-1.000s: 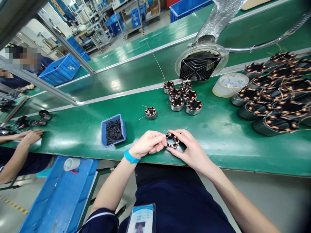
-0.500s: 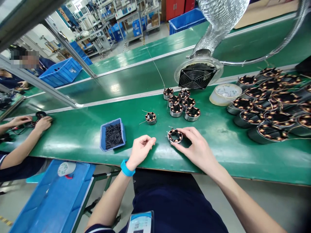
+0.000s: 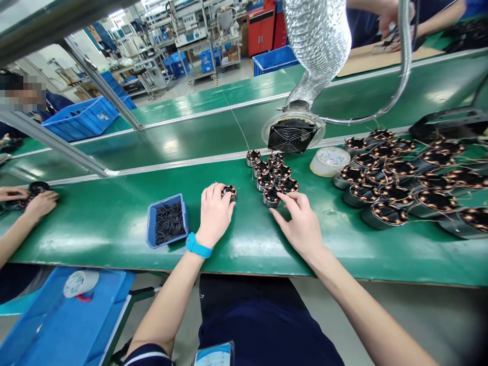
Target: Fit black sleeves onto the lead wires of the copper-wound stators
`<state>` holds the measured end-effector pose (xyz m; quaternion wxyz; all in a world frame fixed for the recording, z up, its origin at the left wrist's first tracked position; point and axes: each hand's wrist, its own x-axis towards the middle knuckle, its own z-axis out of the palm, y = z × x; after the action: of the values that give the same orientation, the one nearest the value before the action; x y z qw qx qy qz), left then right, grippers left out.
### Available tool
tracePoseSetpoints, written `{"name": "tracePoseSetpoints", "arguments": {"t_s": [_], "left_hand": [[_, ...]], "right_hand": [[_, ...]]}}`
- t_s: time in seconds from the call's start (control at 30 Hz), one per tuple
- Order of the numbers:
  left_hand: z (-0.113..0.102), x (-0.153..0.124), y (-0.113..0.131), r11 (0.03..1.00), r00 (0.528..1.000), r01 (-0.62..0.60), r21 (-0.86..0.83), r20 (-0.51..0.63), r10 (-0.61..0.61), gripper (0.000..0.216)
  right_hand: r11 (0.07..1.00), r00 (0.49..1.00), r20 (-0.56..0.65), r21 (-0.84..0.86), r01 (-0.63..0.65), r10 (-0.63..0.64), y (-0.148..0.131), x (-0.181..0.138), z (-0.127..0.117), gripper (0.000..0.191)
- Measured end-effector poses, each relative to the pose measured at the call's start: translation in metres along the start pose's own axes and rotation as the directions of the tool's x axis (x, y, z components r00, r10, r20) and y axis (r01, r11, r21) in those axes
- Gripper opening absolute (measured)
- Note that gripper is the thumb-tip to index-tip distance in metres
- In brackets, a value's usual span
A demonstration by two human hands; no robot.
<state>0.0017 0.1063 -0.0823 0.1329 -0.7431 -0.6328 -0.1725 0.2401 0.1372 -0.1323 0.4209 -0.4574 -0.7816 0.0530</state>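
Observation:
My left hand point(image 3: 214, 214), with a blue wristband point(image 3: 197, 246), lies on the green bench point(image 3: 114, 223), its fingers curled onto a lone small wound stator point(image 3: 230, 190). To its right, my right hand point(image 3: 301, 223) rests with fingers spread, the fingertips beside the nearest stator point(image 3: 272, 195) of a cluster of several small stators point(image 3: 271, 173). Nothing is in the right hand.
A small blue tray of black pieces point(image 3: 168, 222) sits left of my left hand. Several larger stators point(image 3: 396, 190) crowd the right side, with a tape roll point(image 3: 330, 160) and a ducted fan point(image 3: 292, 137) behind. A co-worker's hands point(image 3: 36, 203) work at far left. A blue crate point(image 3: 57, 325) stands below.
My right hand carried the stator it held up to the cluster and let go. My left hand reached forward onto the lone stator. The camera tilted upward.

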Motion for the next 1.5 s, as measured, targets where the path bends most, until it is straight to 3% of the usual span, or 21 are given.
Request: {"name": "tracePoseSetpoints", "arguments": {"t_s": [0.1, 0.23, 0.43, 0.53, 0.63, 0.8, 0.93, 1.03, 1.17, 1.37, 1.5], "left_hand": [[0.002, -0.003, 0.003, 0.999, 1.000, 0.002, -0.040, -0.018, -0.003, 0.011], [-0.010, -0.020, 0.024, 0.988, 0.998, -0.051, -0.149, 0.017, 0.054, 0.008], [-0.039, -0.022, 0.044, 0.919, 0.981, -0.059, -0.390, 0.149, 0.126, 0.028], [-0.047, -0.013, 0.036, 0.857, 0.978, 0.008, -0.516, 0.183, 0.102, 0.028], [-0.047, -0.014, 0.027, 0.827, 0.977, 0.139, -0.544, 0.211, -0.026, 0.024], [-0.036, -0.034, 0.019, 0.744, 0.910, 0.389, -0.543, 0.354, -0.218, 0.025], [-0.030, -0.040, 0.017, 0.662, 0.890, 0.454, -0.597, 0.345, -0.299, 0.021], [-0.028, -0.039, 0.021, 0.546, 0.834, 0.552, -0.630, 0.428, -0.350, 0.041], [-0.026, -0.046, 0.040, 0.559, 0.778, 0.628, -0.541, 0.425, -0.463, 0.050], [-0.016, -0.058, 0.058, 0.548, 0.852, 0.518, -0.657, 0.334, -0.404, 0.031], [-0.006, -0.054, 0.052, 0.389, 0.835, 0.520, -0.760, 0.357, -0.420, 0.026]], "right_hand": [[0.994, 0.998, -0.028, 0.087, 0.061, -0.059, -0.009, -0.008, -0.003, 0.029], [0.978, 0.992, -0.027, 0.165, 0.128, -0.126, -0.024, -0.020, -0.001, 0.028], [0.950, 0.991, 0.057, 0.295, 0.102, -0.124, -0.032, -0.030, -0.001, 0.029], [0.916, 0.982, 0.153, 0.399, 0.041, -0.110, -0.033, -0.032, -0.006, 0.039], [0.905, 0.953, 0.280, 0.426, -0.013, -0.118, -0.033, -0.032, -0.009, 0.059], [0.878, 0.896, 0.417, 0.473, -0.068, -0.155, -0.034, -0.027, 0.002, 0.073], [0.865, 0.912, 0.395, 0.491, -0.104, -0.115, -0.035, -0.024, 0.012, 0.069], [0.879, 0.935, 0.347, 0.466, -0.101, -0.077, -0.036, -0.027, 0.015, 0.063], [0.899, 0.958, 0.283, 0.430, -0.087, -0.042, -0.038, -0.034, 0.014, 0.056], [0.917, 0.967, 0.254, 0.381, -0.116, 0.017, -0.043, -0.039, 0.013, 0.047], [0.919, 0.972, 0.234, 0.384, -0.088, -0.005, -0.043, -0.040, 0.014, 0.046]]}}
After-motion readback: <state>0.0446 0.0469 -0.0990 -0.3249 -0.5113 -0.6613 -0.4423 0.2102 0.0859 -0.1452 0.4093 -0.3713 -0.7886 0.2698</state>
